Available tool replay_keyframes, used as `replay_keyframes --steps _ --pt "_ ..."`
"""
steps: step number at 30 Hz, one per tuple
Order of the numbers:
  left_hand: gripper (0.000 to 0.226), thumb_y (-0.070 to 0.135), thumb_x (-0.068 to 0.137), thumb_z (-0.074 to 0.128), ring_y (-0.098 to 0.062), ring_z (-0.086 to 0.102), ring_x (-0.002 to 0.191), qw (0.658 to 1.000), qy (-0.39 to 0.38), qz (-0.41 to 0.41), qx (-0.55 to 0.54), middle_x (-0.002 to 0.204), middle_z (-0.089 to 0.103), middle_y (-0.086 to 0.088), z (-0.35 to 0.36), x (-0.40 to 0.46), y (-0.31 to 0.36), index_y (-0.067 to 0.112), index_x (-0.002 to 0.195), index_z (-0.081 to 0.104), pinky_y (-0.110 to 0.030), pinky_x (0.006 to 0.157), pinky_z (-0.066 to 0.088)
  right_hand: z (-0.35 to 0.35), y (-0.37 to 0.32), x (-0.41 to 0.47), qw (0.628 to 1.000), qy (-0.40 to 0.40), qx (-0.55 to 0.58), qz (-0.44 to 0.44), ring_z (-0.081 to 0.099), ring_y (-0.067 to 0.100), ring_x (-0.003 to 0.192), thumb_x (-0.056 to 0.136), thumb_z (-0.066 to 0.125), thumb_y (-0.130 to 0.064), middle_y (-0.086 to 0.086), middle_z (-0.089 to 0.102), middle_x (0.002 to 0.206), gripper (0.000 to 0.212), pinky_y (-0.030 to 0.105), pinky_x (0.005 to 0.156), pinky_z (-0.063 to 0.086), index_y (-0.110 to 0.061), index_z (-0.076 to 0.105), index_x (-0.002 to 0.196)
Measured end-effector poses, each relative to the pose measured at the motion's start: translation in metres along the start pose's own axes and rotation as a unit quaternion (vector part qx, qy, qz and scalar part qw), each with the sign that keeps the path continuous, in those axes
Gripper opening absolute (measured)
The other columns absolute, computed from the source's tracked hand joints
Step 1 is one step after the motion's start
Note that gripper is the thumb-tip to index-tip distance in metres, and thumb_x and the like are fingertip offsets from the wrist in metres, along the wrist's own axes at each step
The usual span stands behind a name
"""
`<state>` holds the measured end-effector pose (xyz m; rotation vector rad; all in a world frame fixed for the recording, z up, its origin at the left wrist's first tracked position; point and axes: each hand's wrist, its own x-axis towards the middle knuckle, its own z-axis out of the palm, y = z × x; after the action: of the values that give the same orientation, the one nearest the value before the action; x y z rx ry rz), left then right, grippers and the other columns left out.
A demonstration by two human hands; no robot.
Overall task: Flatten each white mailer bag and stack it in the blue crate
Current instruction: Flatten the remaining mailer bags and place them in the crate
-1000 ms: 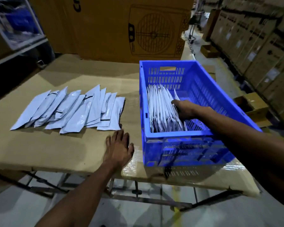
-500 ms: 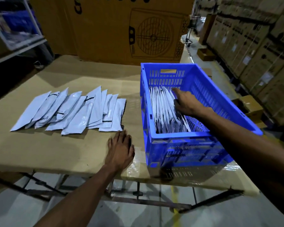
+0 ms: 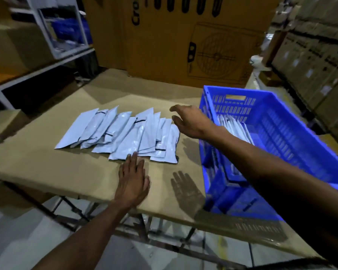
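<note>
reaching over the table [image 3: 37, 172], the right hand [image 3: 191, 121] is spread and holds nothing, ready for the next of the bags [image 3: 121, 133]; the left hand [image 3: 133, 178] lies flat near them. other bags stand in the crate [image 3: 281, 106].

A cardboard-covered worktop [image 3: 47, 168] is standing on a dark metal folding frame [image 3: 164, 236] over a pale floor [image 3: 18, 240]. A large brown carton [image 3: 183, 45] printed with a fan outline is sitting behind it. A white shelving rack [image 3: 53, 36] is standing at left, and stacked cartons [image 3: 316, 61] are lining the right side.
</note>
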<state>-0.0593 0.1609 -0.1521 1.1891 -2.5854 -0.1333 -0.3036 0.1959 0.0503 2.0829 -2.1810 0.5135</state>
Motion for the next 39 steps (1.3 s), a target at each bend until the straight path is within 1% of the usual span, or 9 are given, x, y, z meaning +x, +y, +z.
replay_keyframes --steps 6,10,13,18,23,28,32,35,39 --pt "0.070 0.042 0.088 0.039 -0.040 0.040 0.142 0.999 -0.014 0.039 -0.003 0.154 0.040 -0.024 0.006 0.017 -0.027 -0.003 0.141 0.051 -0.051 0.115 0.030 0.072 -0.050 0.028 0.991 -0.129 -0.014 0.020 0.056 0.040 0.116 0.096 0.046 -0.028 0.019 0.061 0.127 0.038 0.045 0.090 0.049 -0.019 0.053 0.133" --pt "0.073 0.046 0.092 0.034 -0.039 0.026 0.150 0.999 -0.027 0.039 0.023 0.160 0.033 -0.019 0.004 0.025 -0.040 0.004 0.151 0.039 -0.062 0.119 0.021 0.121 -0.053 0.014 0.981 -0.187 -0.034 0.032 0.057 0.039 0.112 0.093 0.049 -0.017 0.015 0.062 0.122 0.029 0.046 0.086 0.051 -0.014 0.058 0.120" --pt "0.074 0.048 0.094 0.033 -0.042 0.012 0.153 1.000 -0.023 -0.004 0.017 0.164 0.024 -0.018 0.002 0.030 -0.051 0.007 0.156 0.030 -0.063 0.120 0.007 0.140 -0.054 0.004 0.986 -0.161 -0.037 0.014 0.059 0.037 0.105 0.091 0.050 -0.011 0.015 0.063 0.115 0.023 0.042 0.081 0.050 -0.008 0.060 0.111" --pt "0.078 0.044 0.095 0.045 -0.039 0.019 0.152 1.000 -0.010 -0.009 0.017 0.163 0.026 -0.021 0.004 0.045 -0.062 0.000 0.156 0.025 -0.058 0.122 0.016 0.164 -0.066 0.009 0.990 -0.102 -0.082 -0.046 0.057 0.035 0.100 0.083 0.052 -0.010 0.013 0.063 0.105 0.023 0.044 0.078 0.048 -0.006 0.063 0.103" --pt "0.078 0.039 0.096 0.049 -0.032 0.011 0.155 0.998 -0.029 -0.047 0.031 0.166 0.018 -0.017 0.007 0.060 -0.071 0.004 0.159 0.020 -0.053 0.124 0.009 0.181 -0.073 0.011 0.990 -0.084 -0.092 -0.059 0.055 0.034 0.095 0.078 0.055 -0.008 0.010 0.060 0.097 0.021 0.042 0.069 0.046 -0.009 0.063 0.098" --pt "0.073 0.026 0.091 0.064 -0.039 0.010 0.154 0.999 -0.043 0.006 0.021 0.166 0.018 -0.018 0.003 0.053 -0.079 0.017 0.156 0.034 -0.058 0.121 0.013 0.189 -0.071 0.000 0.992 -0.076 -0.097 -0.020 0.049 0.041 0.121 0.078 0.058 -0.006 0.021 0.054 0.129 0.046 0.051 0.095 0.045 -0.002 0.054 0.124" --pt "0.071 0.016 0.094 0.059 -0.038 0.003 0.154 0.997 -0.038 0.058 -0.030 0.169 0.006 -0.010 -0.001 0.037 -0.092 0.033 0.157 0.031 -0.062 0.115 0.019 0.188 -0.076 -0.009 0.993 -0.074 -0.084 -0.030 0.019 0.040 0.148 0.083 0.057 0.001 0.025 0.024 0.158 0.070 0.050 0.120 0.017 -0.003 0.034 0.148" --pt "0.072 0.007 0.088 0.056 -0.040 0.017 0.152 0.990 -0.027 0.115 -0.076 0.167 0.017 -0.014 -0.006 0.028 -0.109 0.031 0.154 0.040 -0.064 0.109 0.034 0.191 -0.084 -0.016 0.985 -0.081 -0.117 -0.094 0.018 0.038 0.149 0.091 0.057 -0.012 0.021 0.026 0.158 0.060 0.052 0.120 0.015 -0.007 0.039 0.147" --pt "0.065 0.000 0.082 0.060 -0.045 0.043 0.139 0.978 0.015 0.175 -0.116 0.155 0.038 -0.026 -0.010 0.020 -0.123 0.009 0.146 0.051 -0.056 0.107 0.043 0.195 -0.096 -0.024 0.981 -0.062 -0.145 -0.112 0.032 0.036 0.144 0.094 0.056 -0.022 0.015 0.044 0.150 0.046 0.054 0.117 0.020 -0.010 0.052 0.138"
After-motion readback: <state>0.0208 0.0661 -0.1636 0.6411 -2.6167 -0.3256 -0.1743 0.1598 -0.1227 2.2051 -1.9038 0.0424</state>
